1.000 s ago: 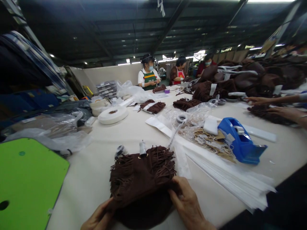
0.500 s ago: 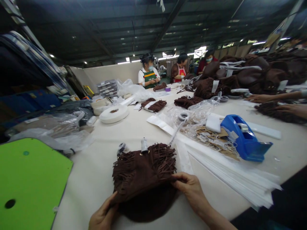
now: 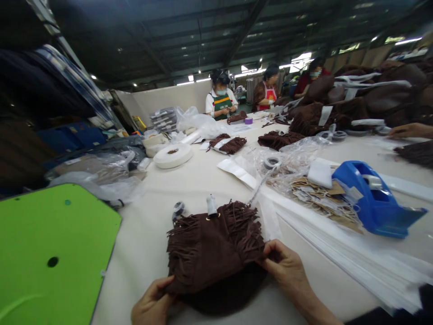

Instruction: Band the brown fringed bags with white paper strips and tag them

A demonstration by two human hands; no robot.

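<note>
A dark brown fringed bag (image 3: 216,253) lies on the pale table in front of me, its fringes along both sides. My left hand (image 3: 154,302) pinches its near left corner between thumb and fingers. At the near right corner, my right hand (image 3: 284,266) grips the edge in the same way. Below that edge hangs a smooth, darker rounded part of the bag. A wrapped white-grey piece (image 3: 211,206) stands up from the metal eyelets at its far edge, and a plastic-wrapped strap end (image 3: 178,210) sits at its far left.
A blue tape dispenser (image 3: 375,198) stands at right beside brown paper tags (image 3: 318,198) and long white sheets (image 3: 338,239). A lime-green board (image 3: 50,243) is at left, a white roll (image 3: 172,156) beyond. Co-workers (image 3: 221,101) stand behind; brown bags are heaped at far right.
The view has swung left, so things appear farther right. Both hands still hold the bag's near corners, and its front panel looks a little flatter. At far right, a co-worker's hands have shifted.
</note>
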